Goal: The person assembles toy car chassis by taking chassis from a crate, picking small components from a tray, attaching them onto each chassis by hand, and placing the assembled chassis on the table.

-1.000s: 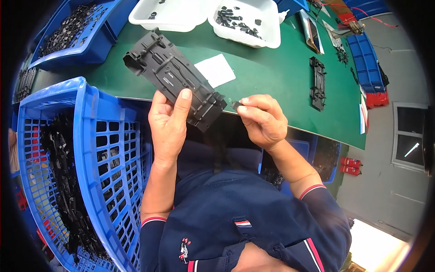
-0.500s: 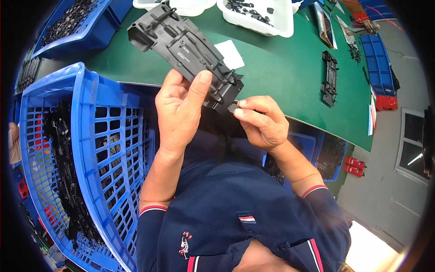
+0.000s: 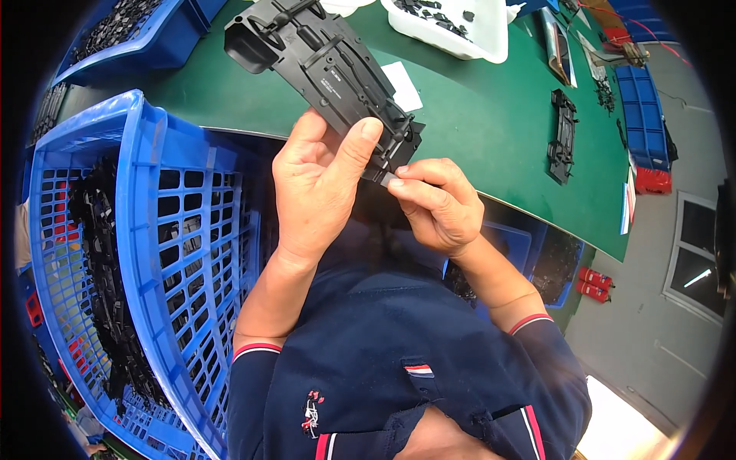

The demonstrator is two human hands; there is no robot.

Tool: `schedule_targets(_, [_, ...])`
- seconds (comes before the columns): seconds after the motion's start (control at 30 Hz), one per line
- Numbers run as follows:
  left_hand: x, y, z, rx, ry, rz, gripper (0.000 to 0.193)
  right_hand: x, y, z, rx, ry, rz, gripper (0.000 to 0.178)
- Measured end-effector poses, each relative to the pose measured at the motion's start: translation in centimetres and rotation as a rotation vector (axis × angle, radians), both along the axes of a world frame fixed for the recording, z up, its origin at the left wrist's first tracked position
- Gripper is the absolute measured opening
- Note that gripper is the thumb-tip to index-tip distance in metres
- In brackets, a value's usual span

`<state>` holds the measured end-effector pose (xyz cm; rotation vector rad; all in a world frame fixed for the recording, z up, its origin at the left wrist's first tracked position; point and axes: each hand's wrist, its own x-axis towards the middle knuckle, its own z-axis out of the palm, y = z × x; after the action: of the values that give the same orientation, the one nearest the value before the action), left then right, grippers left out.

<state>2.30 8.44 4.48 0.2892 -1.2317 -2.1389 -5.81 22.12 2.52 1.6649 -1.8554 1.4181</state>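
Our left hand (image 3: 318, 184) is wrapped around a long black plastic chassis (image 3: 331, 73), thumb pressed on the ribbed side, with the part tilted so its wide end points up and to the left. We've got it up in front of us, over the near edge of the green desk (image 3: 491, 126). Meanwhile our right hand (image 3: 443, 203) has thumb and fingertips pinched on a small dark piece (image 3: 386, 179), right at the lower end of the chassis. Can't tell if it's actually seated or just up against it, since our fingers hide part of it.

Around us: a white paper (image 3: 406, 88) lies just past the chassis, a white tray (image 3: 452, 47) with small black bits sits farther back, and another black chassis (image 3: 563, 138) lies over on the right side of the desk. On our left there's a blue crate (image 3: 138, 153) with a heap of black parts (image 3: 107, 268) in it.
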Motion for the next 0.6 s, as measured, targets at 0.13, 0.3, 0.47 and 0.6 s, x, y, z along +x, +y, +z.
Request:
schedule_targets(0.13, [0.06,0.10,0.16,-0.007,0.004,0.008,0.021,0.03,-0.06,0.22,0.013,-0.017,0.001,0.035])
schedule_targets(0.3, [0.17,0.17,0.13,-0.001,0.009,-0.001,0.021,-0.04,0.04,0.20,0.035,-0.006,0.006,0.028])
schedule_targets(0.47, [0.21,0.35,-0.05,-0.035,0.025,0.002,0.022,-0.05,-0.28,0.31,0.028,0.000,0.006,0.032])
schedule_targets(0.6, [0.23,0.39,-0.11,-0.053,0.027,0.009,0.022,0.06,-0.34,0.55,0.047,0.005,-0.008,0.031])
